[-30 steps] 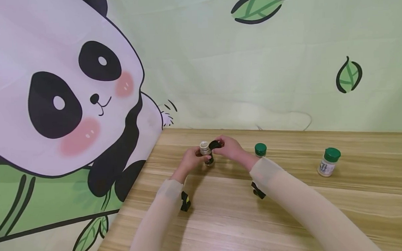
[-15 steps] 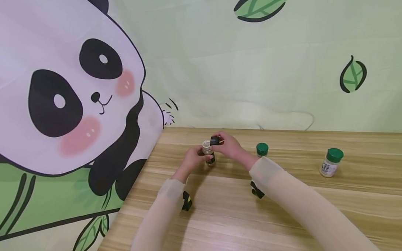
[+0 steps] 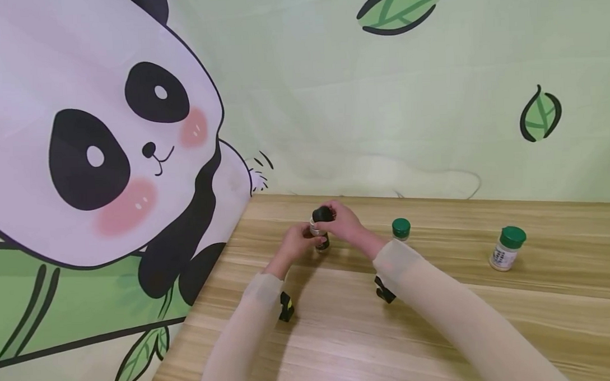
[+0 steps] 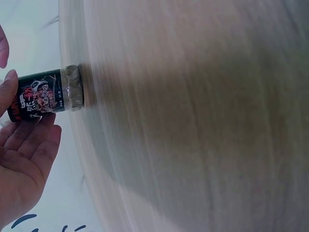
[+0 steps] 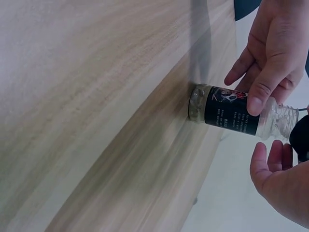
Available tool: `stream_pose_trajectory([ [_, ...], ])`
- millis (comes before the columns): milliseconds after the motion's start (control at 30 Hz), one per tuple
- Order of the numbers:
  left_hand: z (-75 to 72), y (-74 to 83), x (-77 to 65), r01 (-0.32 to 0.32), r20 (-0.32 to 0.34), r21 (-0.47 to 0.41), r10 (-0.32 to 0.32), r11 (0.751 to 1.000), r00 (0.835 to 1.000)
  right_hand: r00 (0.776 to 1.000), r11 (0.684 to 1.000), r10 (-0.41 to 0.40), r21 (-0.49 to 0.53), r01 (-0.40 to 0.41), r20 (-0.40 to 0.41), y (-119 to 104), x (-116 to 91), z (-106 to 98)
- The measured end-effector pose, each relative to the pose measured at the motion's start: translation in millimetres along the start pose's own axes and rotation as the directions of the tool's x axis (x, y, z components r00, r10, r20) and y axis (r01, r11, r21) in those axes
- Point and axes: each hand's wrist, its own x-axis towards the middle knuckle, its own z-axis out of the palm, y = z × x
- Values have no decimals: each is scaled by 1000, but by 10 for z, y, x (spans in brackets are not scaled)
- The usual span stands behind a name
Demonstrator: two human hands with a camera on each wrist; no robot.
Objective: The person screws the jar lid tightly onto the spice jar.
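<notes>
My left hand [image 3: 294,242] grips a clear spice bottle [image 5: 231,108] with a black printed label, holding it upright with its base at the table. In the left wrist view the label [image 4: 39,95] faces the camera between thumb and fingers. Above the bottle my right hand [image 3: 343,220] pinches a black cap [image 3: 322,214], which sits over the mouth. Seen from the right wrist, the threaded neck [image 5: 288,117] shows just short of the cap, and the right fingers [image 5: 275,157] curl beside it.
A green-capped shaker [image 3: 401,228] stands right of the hands, partly behind the right sleeve. Farther right is another green-capped shaker [image 3: 509,248] with a white label. Black wrist straps [image 3: 286,307] show by both sleeves. A panda-print cloth [image 3: 383,126] hangs behind the wooden table [image 3: 340,324].
The right hand has brought the black cap from beside the bottle's open mouth to over it, turning it on the way. The left hand keeps its hold on the bottle.
</notes>
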Motion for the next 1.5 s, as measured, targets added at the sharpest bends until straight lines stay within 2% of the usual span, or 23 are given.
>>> stream_pose_trajectory([
  [233, 15, -24, -2, -29, -5, 18, 29, 999, 1000, 1000, 1000, 5, 26, -5, -2, 37, 22, 48],
  [433, 38, -55, 4, -27, -5, 0, 27, 1000, 1000, 1000, 999, 6, 46, -7, 4, 58, 35, 83],
  [1100, 1, -30, 2, -30, -21, 12, 30, 999, 999, 999, 998, -36, -42, 36, 14, 2, 73, 98],
  [1500, -2, -20, 0, -21, -16, -17, 21, 1000, 1000, 998, 997, -69, -37, 69, 13, 30, 61, 102],
])
